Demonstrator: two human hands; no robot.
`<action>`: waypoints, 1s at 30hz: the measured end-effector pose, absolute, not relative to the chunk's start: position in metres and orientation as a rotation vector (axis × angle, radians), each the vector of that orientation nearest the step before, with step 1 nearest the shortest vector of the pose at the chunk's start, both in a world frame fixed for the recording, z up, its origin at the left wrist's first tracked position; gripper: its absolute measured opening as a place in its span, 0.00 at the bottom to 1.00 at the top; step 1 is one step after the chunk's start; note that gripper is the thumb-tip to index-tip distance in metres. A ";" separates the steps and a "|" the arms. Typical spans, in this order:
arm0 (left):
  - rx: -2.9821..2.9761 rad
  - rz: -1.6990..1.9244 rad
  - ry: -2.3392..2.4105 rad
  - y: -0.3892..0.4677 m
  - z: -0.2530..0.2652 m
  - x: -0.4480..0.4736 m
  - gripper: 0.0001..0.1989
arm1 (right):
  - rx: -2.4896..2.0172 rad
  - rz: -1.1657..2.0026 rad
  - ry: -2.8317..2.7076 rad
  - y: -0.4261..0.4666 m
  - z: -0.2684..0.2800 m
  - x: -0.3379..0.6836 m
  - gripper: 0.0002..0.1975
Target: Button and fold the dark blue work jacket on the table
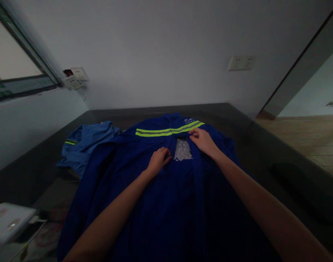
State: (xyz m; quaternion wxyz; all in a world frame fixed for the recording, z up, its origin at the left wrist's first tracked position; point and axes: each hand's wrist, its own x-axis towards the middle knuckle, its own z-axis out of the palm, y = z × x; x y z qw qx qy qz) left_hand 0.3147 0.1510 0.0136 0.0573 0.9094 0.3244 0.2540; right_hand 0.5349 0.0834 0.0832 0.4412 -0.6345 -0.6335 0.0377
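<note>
A dark blue jacket (128, 156) lies spread over the table (217, 108), a yellow-green band (153, 133) crossing its chest. Through a gap in its front shows a pale patterned piece (183, 148) (its lower edge looks scalloped). Right of that gap, the right hand (201, 140) has its fingers pinching the jacket's front edge just under the band. On the gap's other side, the left hand (158, 160) lies over the cloth, fingers curled; whether they grip any fabric, I cannot tell. Beyond the jacket's sleeve on the left sits a crumpled lighter blue garment (91, 142). Nearer, at the lower left, is a white device (12, 220). Wall sockets (242, 62) show behind the table.
</note>
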 end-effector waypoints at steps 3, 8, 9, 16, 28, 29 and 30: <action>2.732 0.833 0.994 0.147 0.014 0.317 0.02 | -1.605 0.189 -1.697 0.079 0.078 0.518 0.10; 2.754 0.884 1.046 0.139 0.027 0.325 0.02 | -1.623 0.406 -1.731 0.077 0.047 0.498 0.11; 2.762 0.878 1.060 0.138 0.030 0.327 0.02 | -1.607 0.433 -1.718 0.078 0.043 0.499 0.11; 2.700 0.852 1.140 0.131 0.033 0.347 0.02 | -1.564 0.454 -1.572 0.083 0.028 0.516 0.15; 2.596 0.843 1.112 0.140 0.022 0.349 0.00 | -1.483 0.278 -1.566 0.086 0.017 0.508 0.09; 2.622 0.830 1.120 0.139 0.022 0.350 0.01 | -1.460 0.303 -1.543 0.086 0.019 0.509 0.09; 2.654 0.815 1.125 0.138 0.023 0.350 0.02 | -1.434 0.332 -1.508 0.086 0.021 0.510 0.09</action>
